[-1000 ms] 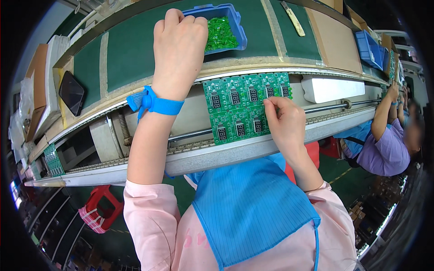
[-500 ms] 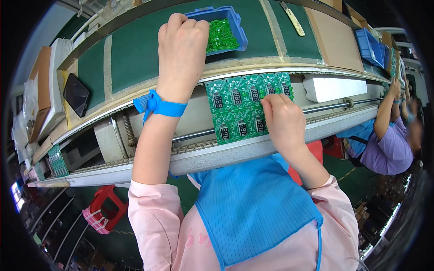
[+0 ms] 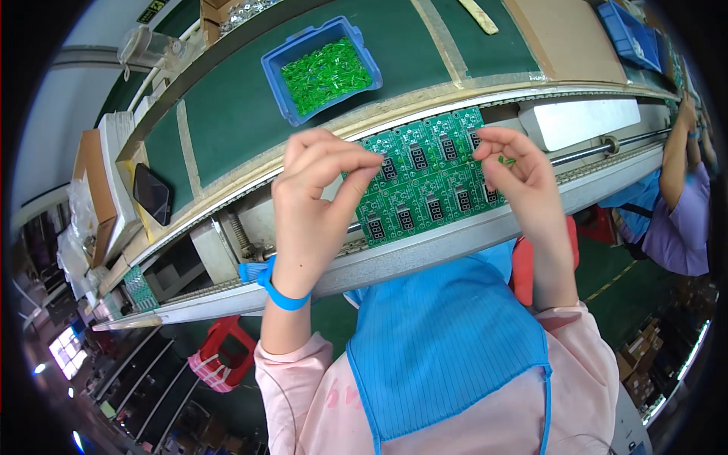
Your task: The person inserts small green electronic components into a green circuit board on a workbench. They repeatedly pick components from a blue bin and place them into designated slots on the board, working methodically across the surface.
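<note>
A panel of green circuit boards [image 3: 421, 178] with black digit displays lies across the conveyor rails in front of me. Over the panel's left end, my left hand [image 3: 311, 201] has thumb and forefinger pinched together; whatever sits between the tips is too small to make out. It wears a blue wrist strap [image 3: 288, 297]. My right hand [image 3: 527, 174] is at the panel's right end, fingers curled round a few small green LEDs [image 3: 506, 161] that show by the palm. Beyond the rail stands a blue bin [image 3: 287, 102] holding many loose green LEDs [image 3: 326, 74].
A dark phone [image 3: 152, 195] lies at the left of the green bench. A knife with a pale handle [image 3: 478, 15] and a blue tray [image 3: 631, 34] are at the far right. A white block [image 3: 580, 125] sits between the rails. Another person [image 3: 675, 205] works at right.
My left hand has come back from the LED bin to the panel's left end. My right hand has shifted to the panel's right end, its palm turned so LEDs show. The view has shifted.
</note>
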### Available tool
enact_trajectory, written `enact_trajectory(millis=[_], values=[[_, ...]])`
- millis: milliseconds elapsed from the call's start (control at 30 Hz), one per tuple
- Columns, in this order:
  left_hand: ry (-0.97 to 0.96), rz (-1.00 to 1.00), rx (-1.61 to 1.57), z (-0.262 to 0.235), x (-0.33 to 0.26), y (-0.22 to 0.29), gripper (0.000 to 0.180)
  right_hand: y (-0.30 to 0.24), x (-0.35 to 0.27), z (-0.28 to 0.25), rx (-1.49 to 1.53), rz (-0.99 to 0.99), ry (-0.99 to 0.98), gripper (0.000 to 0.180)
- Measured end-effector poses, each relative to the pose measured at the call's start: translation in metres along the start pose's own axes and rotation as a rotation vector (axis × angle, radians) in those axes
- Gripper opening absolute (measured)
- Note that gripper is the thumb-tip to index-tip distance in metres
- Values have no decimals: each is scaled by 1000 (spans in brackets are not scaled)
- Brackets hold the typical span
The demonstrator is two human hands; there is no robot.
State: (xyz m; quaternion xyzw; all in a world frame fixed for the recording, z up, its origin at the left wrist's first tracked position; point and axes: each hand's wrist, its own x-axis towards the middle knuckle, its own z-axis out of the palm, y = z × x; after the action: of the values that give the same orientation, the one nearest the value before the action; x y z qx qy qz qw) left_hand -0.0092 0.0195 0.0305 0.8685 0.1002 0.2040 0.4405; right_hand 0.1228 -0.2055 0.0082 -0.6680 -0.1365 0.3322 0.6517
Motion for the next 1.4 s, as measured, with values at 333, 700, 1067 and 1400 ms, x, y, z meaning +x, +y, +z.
enact_trajectory(millis=[333, 700, 1067, 1400], values=[[-22, -290, -185, 31, -26, -20, 24, 33, 20, -48, 191, -102, 251, 26], [-17, -273, 17, 41, -23, -16, 22, 40, 23, -47, 144, -139, 225, 20], [-28, -236, 84, 47, -22, -17, 22, 39, 24, -45, 147, -149, 240, 18], [-3, -241, 41, 54, -24, -19, 23, 39, 24, -47, 152, -160, 241, 18]])
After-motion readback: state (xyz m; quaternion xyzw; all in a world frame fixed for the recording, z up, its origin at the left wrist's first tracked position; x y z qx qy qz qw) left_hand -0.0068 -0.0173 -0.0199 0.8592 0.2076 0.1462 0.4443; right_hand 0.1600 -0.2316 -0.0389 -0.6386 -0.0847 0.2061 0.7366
